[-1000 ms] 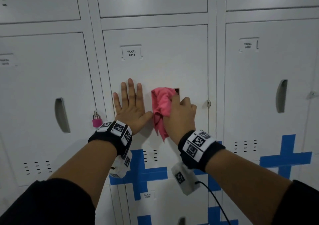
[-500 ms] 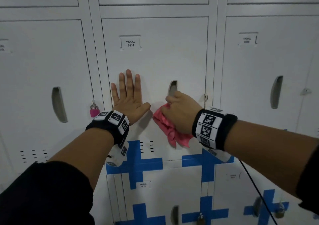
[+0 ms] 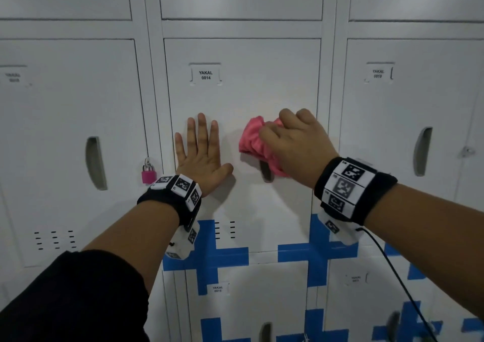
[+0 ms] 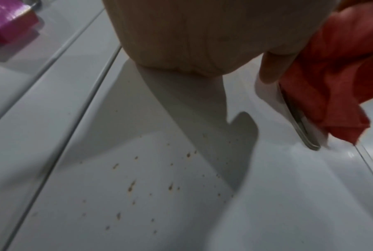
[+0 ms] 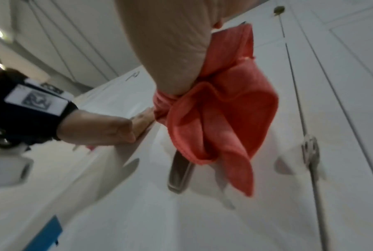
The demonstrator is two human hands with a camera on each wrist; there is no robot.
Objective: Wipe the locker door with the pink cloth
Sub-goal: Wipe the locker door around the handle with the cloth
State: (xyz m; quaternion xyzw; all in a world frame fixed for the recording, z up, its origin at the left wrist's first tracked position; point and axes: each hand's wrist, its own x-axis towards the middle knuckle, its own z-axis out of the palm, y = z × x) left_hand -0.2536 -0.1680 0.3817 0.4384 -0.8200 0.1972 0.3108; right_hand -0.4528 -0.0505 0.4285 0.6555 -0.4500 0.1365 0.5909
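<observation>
Pink cloth (image 3: pixel 255 142) sits bunched in our right hand (image 3: pixel 296 147), whose fingers curl round it and press it against the locker door (image 3: pixel 241 100), over the upper part of the recessed handle slot (image 3: pixel 266 172) near the door's right edge. From the right wrist view the pink cloth (image 5: pixel 221 122) hangs in folds below the right hand (image 5: pixel 170 51), with a loose corner drooping past the handle slot (image 5: pixel 180 176). Our left hand (image 3: pixel 201 153) lies flat on the same door near its left edge, fingers straight and spread, thumb stretched toward the cloth, holding nothing. The 2 hands are close but apart. In the left wrist view the heel of the left hand (image 4: pixel 191 37) rests on the locker door (image 4: pixel 288 195), the thumb tip lies just beside the pink cloth (image 4: pixel 335 76), and small brown specks (image 4: pixel 131 185) dot the paint below the palm. The door carries a label (image 3: pixel 205 75) reading YAKAL 0014 above our hands. A pink padlock (image 3: pixel 148 174) hangs at the door's left edge, on the neighbouring locker (image 3: pixel 65 111). Blue tape (image 3: pixel 209 255) in cross shapes marks the frame along the door's bottom edge. Black bands with printed markers wrap both wrists (image 3: pixel 178 192).
</observation>
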